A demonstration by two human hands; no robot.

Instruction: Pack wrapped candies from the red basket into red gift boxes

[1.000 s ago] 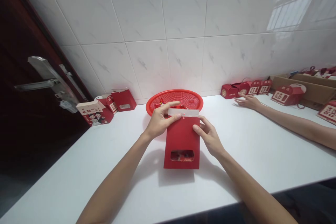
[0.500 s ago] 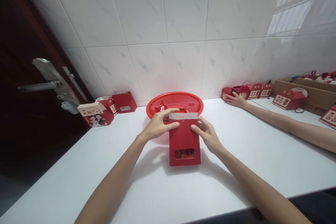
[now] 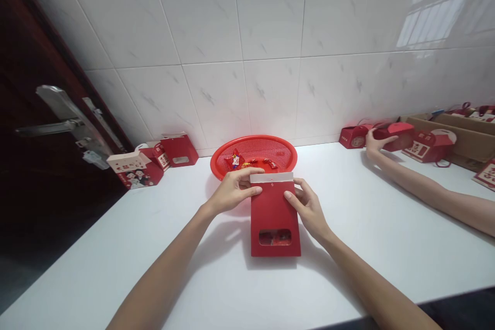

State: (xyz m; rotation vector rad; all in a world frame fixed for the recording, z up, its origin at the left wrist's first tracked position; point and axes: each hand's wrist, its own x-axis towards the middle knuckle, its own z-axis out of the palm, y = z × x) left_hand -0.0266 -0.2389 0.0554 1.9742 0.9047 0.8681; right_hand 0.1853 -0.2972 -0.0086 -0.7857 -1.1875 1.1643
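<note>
A red paper gift box [image 3: 274, 211] with a pale folded top flap is held upright between my two hands. Through the oval window near its bottom, red wrapped pieces show. My left hand [image 3: 232, 191] grips its upper left edge, thumb on the front and fingers behind. On the upper right edge, my right hand [image 3: 309, 206] pinches it the same way. Just behind the box stands a red plastic basket [image 3: 284, 157], with a few wrapped candies [image 3: 235, 160] inside; the box and my left hand cover part of its front.
At the left, near the dark door [image 3: 23, 191], sit a printed gift box [image 3: 135, 172] and other red boxes [image 3: 180, 149]. On the right, another person's hand [image 3: 377, 144] holds a red box [image 3: 396, 134] beside several others and a brown carton [image 3: 467, 139]. A tiled wall backs the white table [image 3: 154, 247].
The held box has come slightly lower and nearer, showing more of the basket's candies. The other person's hand has moved right and is on a box beside the carton.
</note>
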